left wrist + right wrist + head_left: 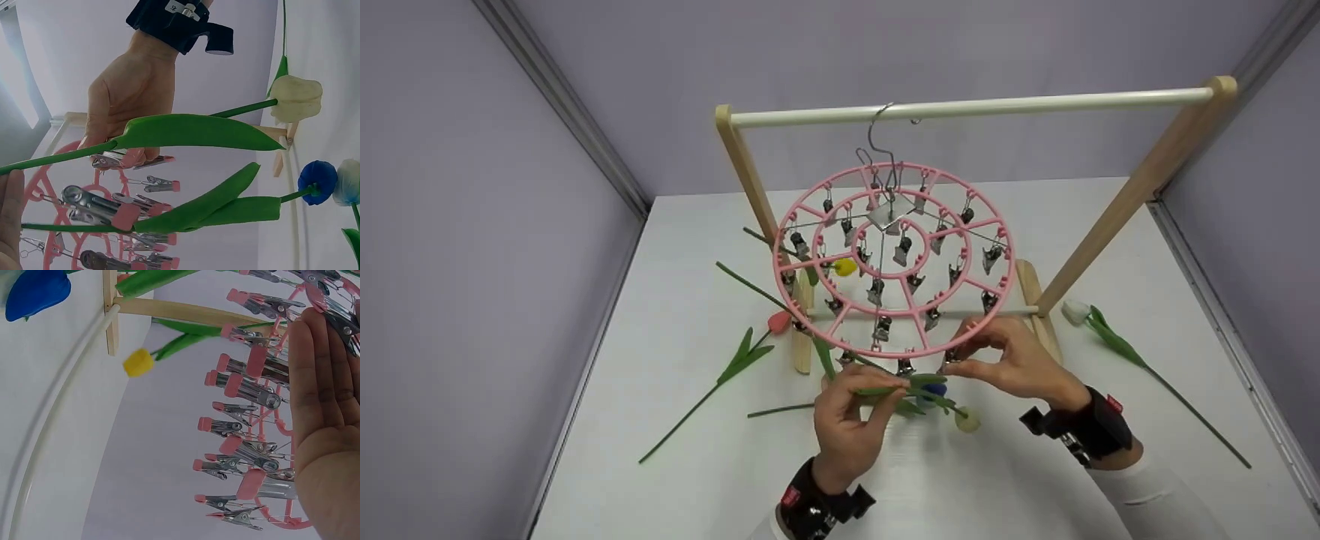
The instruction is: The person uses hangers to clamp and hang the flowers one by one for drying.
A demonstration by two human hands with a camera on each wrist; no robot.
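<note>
A round pink clip hanger (911,298) with many metal clips hangs by its hook from a white bar. My left hand (851,424) pinches the green stem of a cream tulip (967,420), whose head points down to the right. At the hanger's front right edge, my right hand (1016,364) pinches a metal clip (949,358) between thumb and fingers. In the left wrist view the cream tulip (296,99) crosses in front of the right hand (132,98). Near it a blue tulip (318,183) hangs head down, its stem beside a clip (95,205).
A wooden stand (1136,195) carries the bar (1035,105). On the white table lie a red tulip (778,322) at left and a white tulip (1076,311) at right. Behind the hanger shows a yellow tulip (845,267). Pale walls enclose both sides.
</note>
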